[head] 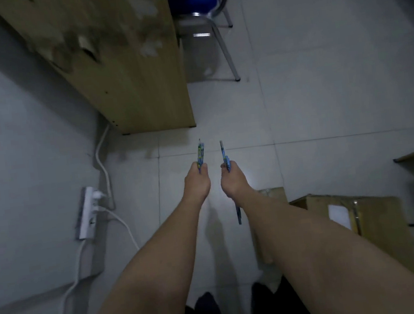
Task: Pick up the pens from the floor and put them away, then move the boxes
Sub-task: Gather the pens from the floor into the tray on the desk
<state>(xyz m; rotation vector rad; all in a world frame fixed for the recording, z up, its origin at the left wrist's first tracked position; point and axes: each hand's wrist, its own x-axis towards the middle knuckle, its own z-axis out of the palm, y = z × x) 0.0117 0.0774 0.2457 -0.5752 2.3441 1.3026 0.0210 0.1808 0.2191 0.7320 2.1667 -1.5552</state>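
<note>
Left hand (196, 183) pinches blue pens (201, 155) in its grip, tips pointing away above the tiled floor (322, 92). Right hand (232, 181) grips more blue pens (224, 155); their count is unclear. A cardboard box (348, 207) lies partly hidden behind the right forearm.

Two bare arms and dark trousers

The left hand (195, 184) and right hand (233, 183) wear no sleeves, gloves, rings or watch.
</note>
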